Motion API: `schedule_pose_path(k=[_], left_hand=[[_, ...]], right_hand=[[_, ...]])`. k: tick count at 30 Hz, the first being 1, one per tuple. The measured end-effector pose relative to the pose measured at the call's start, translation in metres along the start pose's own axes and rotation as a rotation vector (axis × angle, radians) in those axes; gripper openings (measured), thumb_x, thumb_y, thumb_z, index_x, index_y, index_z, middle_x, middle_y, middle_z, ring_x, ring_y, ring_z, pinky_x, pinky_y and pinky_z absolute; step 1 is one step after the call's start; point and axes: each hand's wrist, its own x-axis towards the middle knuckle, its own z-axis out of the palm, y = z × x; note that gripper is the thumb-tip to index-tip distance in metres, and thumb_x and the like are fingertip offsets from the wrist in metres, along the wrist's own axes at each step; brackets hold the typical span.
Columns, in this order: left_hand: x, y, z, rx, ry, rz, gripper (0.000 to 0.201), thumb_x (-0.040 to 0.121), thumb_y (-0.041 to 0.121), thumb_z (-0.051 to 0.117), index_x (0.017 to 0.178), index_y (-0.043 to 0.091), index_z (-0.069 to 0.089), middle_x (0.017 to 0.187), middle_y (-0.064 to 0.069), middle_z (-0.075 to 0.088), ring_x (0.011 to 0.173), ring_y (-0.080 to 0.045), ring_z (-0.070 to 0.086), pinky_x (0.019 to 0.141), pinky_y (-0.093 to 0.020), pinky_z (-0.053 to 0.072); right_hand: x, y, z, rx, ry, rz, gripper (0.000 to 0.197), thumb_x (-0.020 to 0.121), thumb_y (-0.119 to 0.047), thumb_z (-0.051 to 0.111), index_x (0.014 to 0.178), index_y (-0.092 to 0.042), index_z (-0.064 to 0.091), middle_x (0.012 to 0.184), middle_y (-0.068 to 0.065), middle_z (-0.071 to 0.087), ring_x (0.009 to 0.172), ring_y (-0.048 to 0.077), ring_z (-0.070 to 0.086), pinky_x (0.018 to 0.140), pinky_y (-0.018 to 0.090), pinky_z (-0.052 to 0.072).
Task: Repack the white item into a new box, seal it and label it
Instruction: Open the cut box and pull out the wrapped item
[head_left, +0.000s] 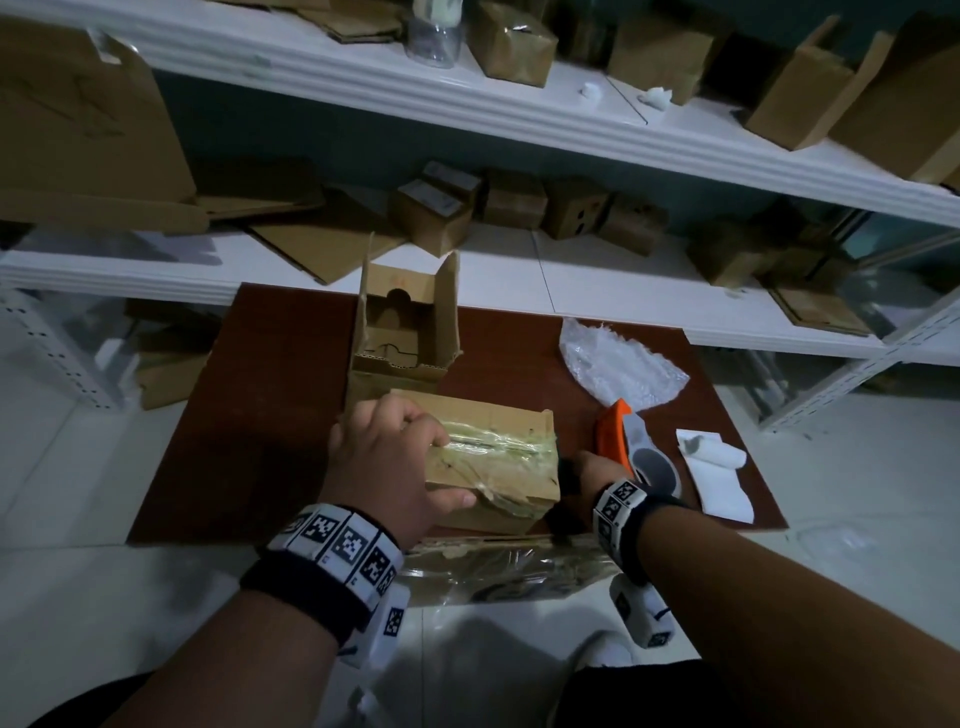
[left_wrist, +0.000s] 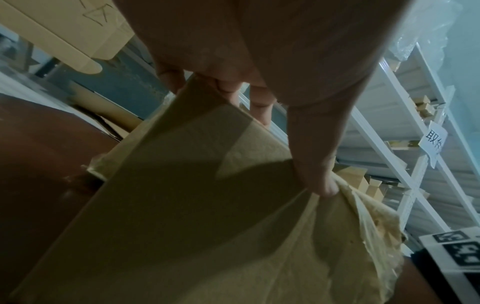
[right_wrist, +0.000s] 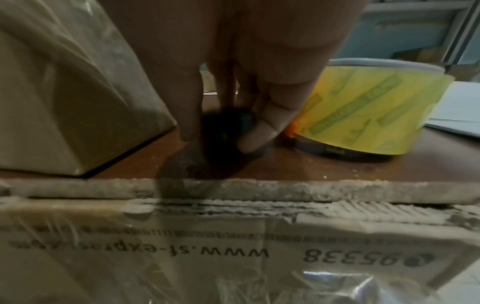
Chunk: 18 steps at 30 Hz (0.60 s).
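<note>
A taped brown cardboard box (head_left: 498, 457) lies on the dark red table (head_left: 270, 415). My left hand (head_left: 447, 465) grips it, fingers curled over its far edge and thumb (left_wrist: 324, 185) pressing the wrinkled tape on the near side. Just right of the box, my right hand (head_left: 576, 475) pinches a small black object (right_wrist: 226, 123) that rests on the table. What the black object is cannot be made out. Behind the taped box stands an open, empty brown box (head_left: 402, 332) with its flaps up. The white item is not visible.
An orange and white tape dispenser (head_left: 634, 447) with yellow tape (right_wrist: 363, 115) sits right of my right hand. White label paper (head_left: 719, 478) and bubble wrap (head_left: 618, 364) lie further right. A flattened taped carton (head_left: 509, 566) sticks out under the table's near edge. Shelves behind hold several boxes.
</note>
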Motion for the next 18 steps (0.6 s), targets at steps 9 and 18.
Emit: schedule_pose_path(k=[9, 18], left_hand=[[-0.002, 0.000, 0.000, -0.047, 0.048, 0.019, 0.061, 0.057, 0.079, 0.069, 0.103, 0.040, 0.060, 0.112, 0.015, 0.040, 0.115, -0.014, 0.035, 0.101, -0.040, 0.034], [-0.006, 0.003, -0.005, -0.030, 0.041, -0.005, 0.062, 0.061, 0.080, 0.067, 0.107, 0.039, 0.060, 0.118, 0.015, 0.042, 0.118, -0.013, 0.035, 0.104, -0.038, 0.034]], right_hand=[[-0.036, 0.000, -0.039, 0.176, 0.354, -0.159, 0.017, 0.098, -0.025, 0.052, 0.103, -0.013, 0.064, 0.106, 0.013, 0.062, 0.108, 0.034, 0.060, 0.087, 0.034, 0.045], [-0.082, -0.031, -0.058, -0.083, 0.311, -0.500, 0.070, 0.065, -0.074, 0.070, 0.122, -0.035, 0.060, 0.125, -0.007, 0.047, 0.116, 0.017, 0.043, 0.098, 0.037, 0.044]])
